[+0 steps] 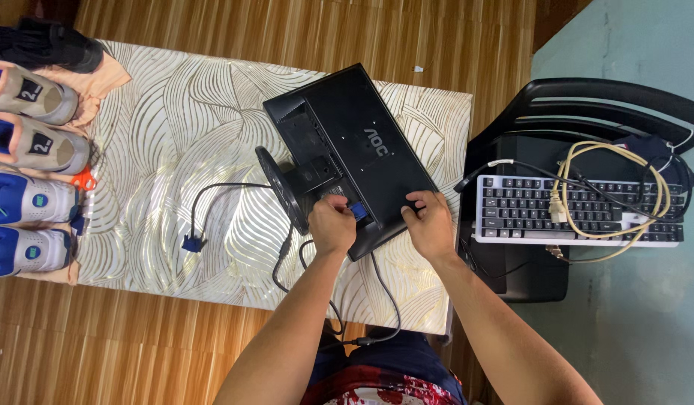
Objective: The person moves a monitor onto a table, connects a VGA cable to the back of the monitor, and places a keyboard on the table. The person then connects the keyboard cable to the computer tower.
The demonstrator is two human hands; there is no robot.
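A black monitor [362, 142] lies face down on a table with a cream leaf-patterned top [182, 135], its round stand [278, 187] sticking out to the left. My left hand [332, 225] pinches a blue cable plug [357, 211] at the monitor's near edge. My right hand [431, 223] presses on the monitor's back near its right corner. A black cable [212, 187] runs left from the monitor across the table to a second blue plug [192, 243] lying loose.
Several sneakers [32, 142] line the table's left edge. To the right, a black chair [587, 112] carries a keyboard [579, 210] with a coiled beige cable [609, 187] on it. More black cables hang off the table's near edge.
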